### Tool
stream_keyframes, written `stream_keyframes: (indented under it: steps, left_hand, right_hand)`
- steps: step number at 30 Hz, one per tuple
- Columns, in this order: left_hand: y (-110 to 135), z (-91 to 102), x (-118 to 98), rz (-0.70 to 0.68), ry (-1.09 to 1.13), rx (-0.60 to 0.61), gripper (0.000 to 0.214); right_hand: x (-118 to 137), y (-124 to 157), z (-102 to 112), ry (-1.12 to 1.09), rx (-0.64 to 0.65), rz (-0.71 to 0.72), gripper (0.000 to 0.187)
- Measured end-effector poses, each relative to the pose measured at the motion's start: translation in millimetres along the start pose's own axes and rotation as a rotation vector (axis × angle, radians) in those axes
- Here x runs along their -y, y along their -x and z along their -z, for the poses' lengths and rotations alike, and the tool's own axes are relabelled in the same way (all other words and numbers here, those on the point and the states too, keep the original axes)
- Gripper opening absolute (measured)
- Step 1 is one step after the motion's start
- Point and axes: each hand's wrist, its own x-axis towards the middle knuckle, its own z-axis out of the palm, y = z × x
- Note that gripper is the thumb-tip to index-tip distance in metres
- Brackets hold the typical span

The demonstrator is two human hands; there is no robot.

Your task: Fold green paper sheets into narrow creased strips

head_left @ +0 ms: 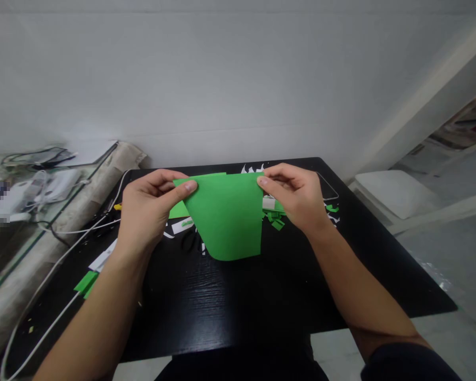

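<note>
A green sheet of paper (228,214) is held up above a black table (230,307), its lower part curved round. My left hand (148,209) pinches the sheet's top left corner between thumb and fingers. My right hand (295,196) pinches the top right corner the same way. Both hands are closed on the paper. Under the sheet lie another green piece (178,210), small green scraps (276,222) and white paper strips (181,226).
A white cable (55,264) runs along the table's left side. Green and white offcuts (88,280) lie near the left edge. A rolled mat (35,254) and a cluttered shelf stand at left. A white wall rises behind; a white cushion (396,190) lies on the floor at right.
</note>
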Motion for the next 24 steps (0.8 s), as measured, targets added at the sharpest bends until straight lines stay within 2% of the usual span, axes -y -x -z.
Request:
stream_keyframes:
  steps: [4, 15, 24]
  left_hand:
    - [-0.3, -0.4, 1.2, 0.014, -0.016, -0.063, 0.016]
    - [2.0, -0.6, -6.9, 0.015, -0.160, -0.119, 0.015]
    - [2.3, -0.5, -1.1, -0.038, -0.138, -0.113, 0.013]
  right_hand:
    - [-1.6, -0.7, 1.3, 0.007, -0.009, -0.009, 0.008]
    - [3.3, 0.5, -1.6, -0.021, -0.041, -0.063, 0.007]
    - [2.7, 3.7, -2.6, -0.003, -0.078, -0.027, 0.008]
